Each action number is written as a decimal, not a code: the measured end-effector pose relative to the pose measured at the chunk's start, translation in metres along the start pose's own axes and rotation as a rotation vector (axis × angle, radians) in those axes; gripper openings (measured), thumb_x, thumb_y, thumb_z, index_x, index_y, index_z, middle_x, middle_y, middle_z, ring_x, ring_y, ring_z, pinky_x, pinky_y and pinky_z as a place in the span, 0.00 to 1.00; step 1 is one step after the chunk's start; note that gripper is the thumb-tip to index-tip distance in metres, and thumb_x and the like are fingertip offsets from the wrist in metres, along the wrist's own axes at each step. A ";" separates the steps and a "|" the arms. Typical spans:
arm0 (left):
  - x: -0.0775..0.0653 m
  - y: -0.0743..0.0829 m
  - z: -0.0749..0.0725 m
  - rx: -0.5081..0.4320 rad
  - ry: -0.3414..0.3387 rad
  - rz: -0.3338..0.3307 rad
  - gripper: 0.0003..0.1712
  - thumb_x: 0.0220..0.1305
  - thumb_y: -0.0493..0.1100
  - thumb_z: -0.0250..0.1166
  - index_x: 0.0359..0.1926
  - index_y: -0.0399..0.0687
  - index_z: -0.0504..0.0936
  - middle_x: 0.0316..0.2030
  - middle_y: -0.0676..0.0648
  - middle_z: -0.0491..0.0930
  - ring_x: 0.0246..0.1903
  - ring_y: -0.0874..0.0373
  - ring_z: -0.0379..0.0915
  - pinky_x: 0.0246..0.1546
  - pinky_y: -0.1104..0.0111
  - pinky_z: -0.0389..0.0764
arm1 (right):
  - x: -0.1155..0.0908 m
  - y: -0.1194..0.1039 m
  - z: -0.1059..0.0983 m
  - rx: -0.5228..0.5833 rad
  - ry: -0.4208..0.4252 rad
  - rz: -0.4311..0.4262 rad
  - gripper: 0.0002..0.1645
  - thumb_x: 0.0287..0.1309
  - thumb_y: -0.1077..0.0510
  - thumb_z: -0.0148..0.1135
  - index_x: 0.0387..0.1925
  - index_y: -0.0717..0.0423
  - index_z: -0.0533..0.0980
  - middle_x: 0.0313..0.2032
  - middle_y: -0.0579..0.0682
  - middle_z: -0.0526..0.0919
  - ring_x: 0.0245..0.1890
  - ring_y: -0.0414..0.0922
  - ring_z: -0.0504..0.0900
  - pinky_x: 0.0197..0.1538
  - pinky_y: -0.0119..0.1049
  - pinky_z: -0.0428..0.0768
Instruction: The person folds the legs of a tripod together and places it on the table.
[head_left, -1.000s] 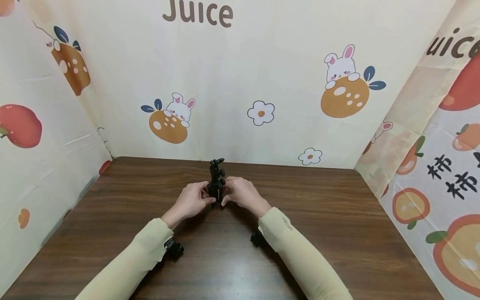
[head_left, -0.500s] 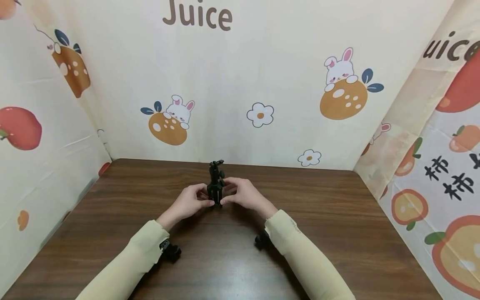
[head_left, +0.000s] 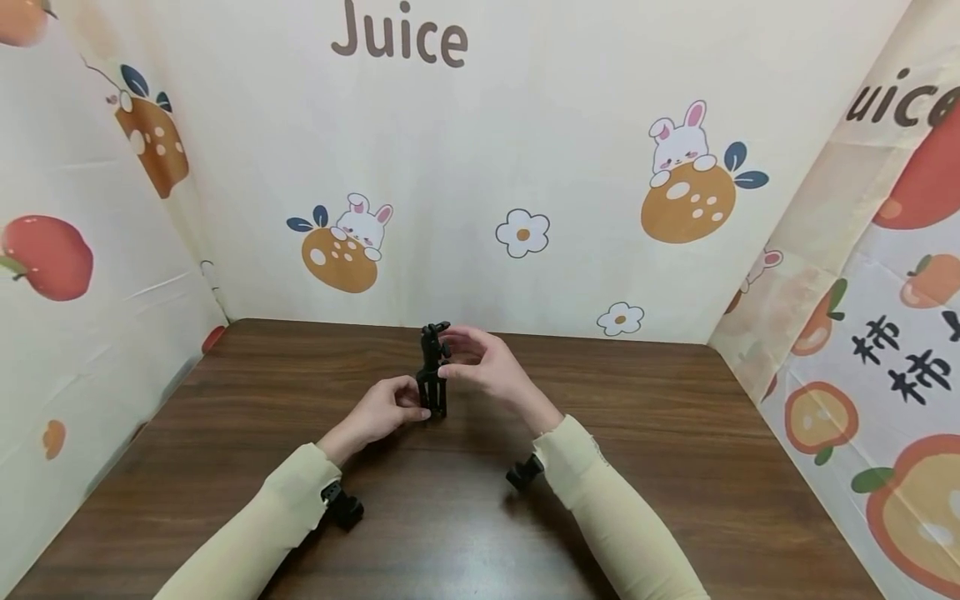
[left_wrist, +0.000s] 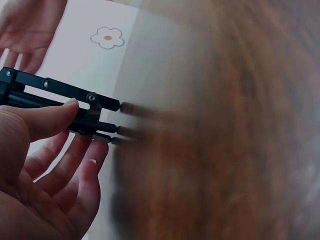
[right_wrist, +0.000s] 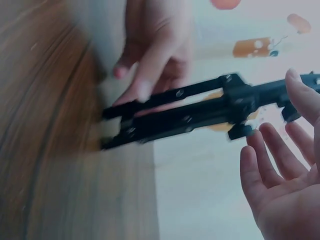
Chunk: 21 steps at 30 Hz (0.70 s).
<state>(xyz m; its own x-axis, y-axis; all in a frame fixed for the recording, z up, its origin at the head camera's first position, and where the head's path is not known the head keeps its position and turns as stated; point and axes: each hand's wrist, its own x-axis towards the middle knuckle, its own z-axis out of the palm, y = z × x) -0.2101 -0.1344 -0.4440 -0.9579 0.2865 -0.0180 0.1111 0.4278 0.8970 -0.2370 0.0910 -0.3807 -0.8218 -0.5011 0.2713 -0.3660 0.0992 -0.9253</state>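
Note:
A small black tripod (head_left: 432, 371) stands upright on the table, its legs folded close together and knobs on its upper right side. My left hand (head_left: 382, 414) pinches the lower legs, thumb in front and fingers behind, as the left wrist view shows on the tripod (left_wrist: 47, 83). Around the upper part is my right hand (head_left: 487, 367), fingers loosely bent and spread. In the right wrist view its thumb (right_wrist: 302, 95) overlaps the column and the fingers lie near a knob (right_wrist: 240, 131); whether they touch cannot be told.
A brown wood-grain table (head_left: 637, 467) spreads beneath both arms. Behind it hangs a printed cloth wall (head_left: 450, 150), with further cloth walls at left and right. Small black cameras (head_left: 342, 504) are strapped to the wrists.
My right hand has moved up from the tripod's legs to its upper part, its fingers spreading. My left hand stays at the legs, and the tripod remains in about the same place.

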 end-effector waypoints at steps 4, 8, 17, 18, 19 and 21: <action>0.002 -0.001 0.004 0.000 0.009 -0.012 0.13 0.57 0.35 0.74 0.42 0.41 0.81 0.36 0.48 0.83 0.36 0.56 0.79 0.36 0.64 0.75 | 0.001 -0.010 0.004 0.042 0.046 -0.012 0.33 0.60 0.63 0.70 0.65 0.57 0.71 0.56 0.54 0.81 0.54 0.49 0.80 0.55 0.43 0.78; 0.004 0.002 0.007 0.010 0.030 -0.026 0.13 0.56 0.35 0.75 0.40 0.41 0.81 0.34 0.48 0.83 0.33 0.57 0.78 0.37 0.64 0.75 | 0.002 -0.019 0.007 0.076 0.093 -0.033 0.27 0.62 0.61 0.68 0.63 0.54 0.74 0.52 0.55 0.82 0.52 0.50 0.81 0.52 0.43 0.80; 0.004 0.009 0.012 0.087 0.097 -0.001 0.10 0.54 0.37 0.76 0.29 0.45 0.81 0.26 0.51 0.81 0.22 0.58 0.69 0.28 0.66 0.70 | 0.003 -0.025 0.009 0.126 0.161 -0.033 0.17 0.66 0.63 0.64 0.55 0.61 0.78 0.49 0.54 0.84 0.48 0.46 0.82 0.53 0.40 0.79; 0.003 0.010 0.012 0.088 0.097 -0.001 0.10 0.54 0.37 0.76 0.29 0.45 0.80 0.26 0.50 0.80 0.22 0.58 0.69 0.27 0.65 0.70 | 0.002 -0.025 0.007 0.127 0.164 -0.032 0.16 0.65 0.63 0.64 0.54 0.61 0.79 0.48 0.54 0.84 0.48 0.46 0.82 0.53 0.40 0.79; 0.003 0.011 0.013 0.085 0.094 -0.003 0.10 0.55 0.37 0.76 0.28 0.45 0.80 0.25 0.50 0.80 0.21 0.58 0.68 0.27 0.65 0.69 | 0.001 -0.026 0.006 0.127 0.168 -0.034 0.16 0.65 0.62 0.65 0.53 0.61 0.79 0.48 0.53 0.85 0.48 0.46 0.83 0.52 0.39 0.79; 0.001 0.012 0.013 0.089 0.089 -0.002 0.11 0.55 0.37 0.76 0.28 0.46 0.79 0.24 0.50 0.78 0.21 0.58 0.68 0.26 0.65 0.70 | 0.000 -0.025 0.003 0.116 0.180 -0.041 0.16 0.64 0.63 0.66 0.52 0.62 0.79 0.47 0.53 0.85 0.47 0.46 0.83 0.52 0.39 0.79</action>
<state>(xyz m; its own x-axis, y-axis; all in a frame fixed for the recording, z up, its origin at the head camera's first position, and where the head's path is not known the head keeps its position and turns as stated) -0.2064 -0.1182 -0.4387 -0.9774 0.2100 0.0233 0.1286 0.5037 0.8542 -0.2259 0.0860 -0.3583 -0.8755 -0.3404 0.3430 -0.3570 -0.0229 -0.9338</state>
